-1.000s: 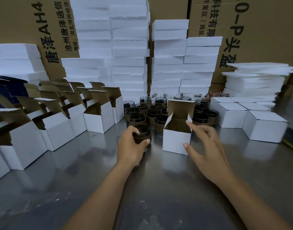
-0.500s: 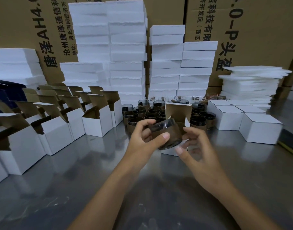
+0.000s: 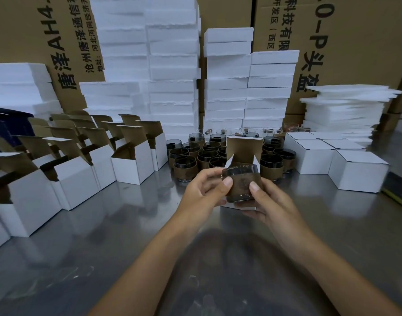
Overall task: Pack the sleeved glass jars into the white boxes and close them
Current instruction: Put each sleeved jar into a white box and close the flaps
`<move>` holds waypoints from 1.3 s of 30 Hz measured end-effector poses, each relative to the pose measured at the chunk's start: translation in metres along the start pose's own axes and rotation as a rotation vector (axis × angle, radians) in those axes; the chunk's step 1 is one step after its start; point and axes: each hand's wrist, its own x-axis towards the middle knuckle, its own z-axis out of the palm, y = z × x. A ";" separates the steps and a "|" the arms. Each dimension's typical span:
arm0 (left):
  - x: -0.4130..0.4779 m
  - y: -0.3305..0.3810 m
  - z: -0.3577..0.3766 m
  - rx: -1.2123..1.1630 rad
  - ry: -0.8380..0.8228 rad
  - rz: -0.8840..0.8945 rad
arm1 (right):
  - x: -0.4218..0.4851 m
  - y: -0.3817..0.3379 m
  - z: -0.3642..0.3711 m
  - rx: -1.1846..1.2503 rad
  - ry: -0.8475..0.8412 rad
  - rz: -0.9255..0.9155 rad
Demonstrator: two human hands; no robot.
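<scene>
Sleeved jar (image 3: pixel 241 184): gripped by left hand (image 3: pixel 203 192) and right hand (image 3: pixel 272 201);
Open white box (image 3: pixel 244 147): just beyond; jar best lowered upright, flaps kept clear

hands (image 3: pixel 200 195) 2 | held jar (image 3: pixel 240 187) 1 | table jars (image 3: pixel 185 166) 12+ | closed boxes (image 3: pixel 355 176) 5+

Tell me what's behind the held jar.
An open white box, lid flap upright. The sleeved jar, left hand and right hand cover its front; its inside isn't visible.

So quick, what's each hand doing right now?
Left hand: holding the sleeved jar.
Right hand: holding the same jar.
</scene>
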 end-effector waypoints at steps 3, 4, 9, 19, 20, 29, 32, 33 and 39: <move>-0.001 -0.003 0.002 0.031 -0.021 0.005 | 0.001 0.000 -0.002 0.078 0.014 0.095; -0.002 -0.003 0.002 0.041 -0.033 0.006 | 0.001 -0.001 -0.003 0.100 0.016 0.111; 0.000 -0.003 0.000 0.000 -0.100 0.010 | 0.004 -0.007 -0.008 0.253 0.035 0.194; -0.002 0.002 -0.003 -0.044 -0.168 -0.026 | 0.006 -0.008 -0.013 0.374 -0.009 0.267; -0.002 0.002 -0.003 -0.044 -0.167 -0.027 | 0.005 -0.007 -0.013 0.352 -0.006 0.268; 0.000 -0.001 -0.002 -0.037 -0.204 -0.083 | -0.001 -0.004 -0.007 0.098 0.055 0.096; -0.001 -0.002 0.000 -0.047 -0.230 -0.098 | -0.003 -0.004 -0.007 -0.029 0.100 0.003; -0.001 -0.002 0.001 -0.054 -0.237 -0.103 | -0.003 -0.003 -0.007 -0.069 0.122 -0.027; -0.001 -0.005 0.002 -0.050 -0.261 -0.136 | -0.002 0.001 -0.005 -0.169 0.162 -0.163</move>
